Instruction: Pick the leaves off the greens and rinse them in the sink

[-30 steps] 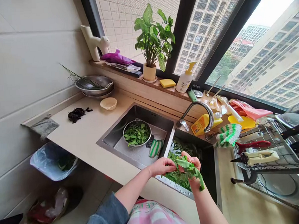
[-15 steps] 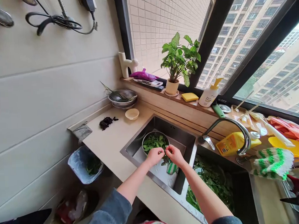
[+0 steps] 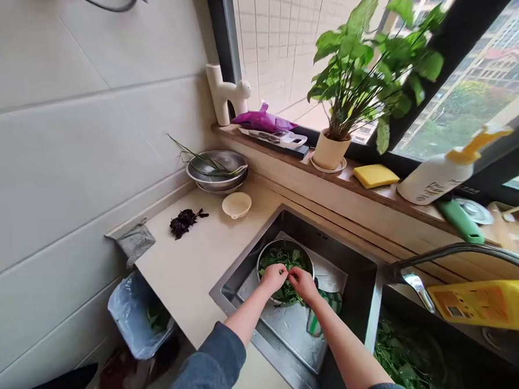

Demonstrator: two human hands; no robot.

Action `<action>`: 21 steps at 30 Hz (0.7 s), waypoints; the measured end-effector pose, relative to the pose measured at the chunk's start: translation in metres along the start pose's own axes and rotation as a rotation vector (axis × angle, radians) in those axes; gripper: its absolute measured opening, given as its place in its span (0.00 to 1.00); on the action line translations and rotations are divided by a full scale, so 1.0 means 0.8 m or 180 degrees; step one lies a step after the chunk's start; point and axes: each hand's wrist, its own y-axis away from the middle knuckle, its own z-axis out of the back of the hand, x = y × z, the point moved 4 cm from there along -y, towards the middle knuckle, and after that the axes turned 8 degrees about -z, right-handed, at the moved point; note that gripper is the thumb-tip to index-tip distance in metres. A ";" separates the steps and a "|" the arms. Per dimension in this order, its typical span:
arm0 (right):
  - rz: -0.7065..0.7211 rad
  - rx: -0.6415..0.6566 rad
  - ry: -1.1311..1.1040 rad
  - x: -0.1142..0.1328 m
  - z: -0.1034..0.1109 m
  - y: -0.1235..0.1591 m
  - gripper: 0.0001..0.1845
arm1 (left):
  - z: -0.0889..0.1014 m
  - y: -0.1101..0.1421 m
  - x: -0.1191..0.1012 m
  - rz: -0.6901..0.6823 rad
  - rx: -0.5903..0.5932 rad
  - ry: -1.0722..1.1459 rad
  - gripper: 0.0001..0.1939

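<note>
My left hand [image 3: 274, 277] and my right hand [image 3: 303, 283] meet at the fingertips above a round metal bowl [image 3: 311, 260] in the left sink basin. Both are closed in a pinch on a stem of leafy greens [image 3: 296, 296], whose leaves hang below the fingers. The stem between the fingertips is thin and mostly hidden. More loose green leaves [image 3: 282, 255] lie in the bowl under my hands. A green-and-white striped cloth [image 3: 313, 323] rests in the basin by my right forearm, which partly covers it.
The right basin holds more greens [image 3: 402, 355], near the faucet [image 3: 462, 249] and a yellow bottle [image 3: 487, 304]. On the counter are dark leaves [image 3: 185, 221], a small cream bowl [image 3: 237, 204] and a metal basin [image 3: 220, 161] with scallions. A lined bin [image 3: 133, 317] stands below left.
The view has shifted closer to the left basin, and less of the right basin shows. My hands stay pinched together and are now more directly over the bowl.
</note>
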 end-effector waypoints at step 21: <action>-0.0201 -0.0334 0.1868 -0.003 0.002 0.006 0.22 | 0.123 0.125 0.065 0.0066 -0.1148 0.1124 0.11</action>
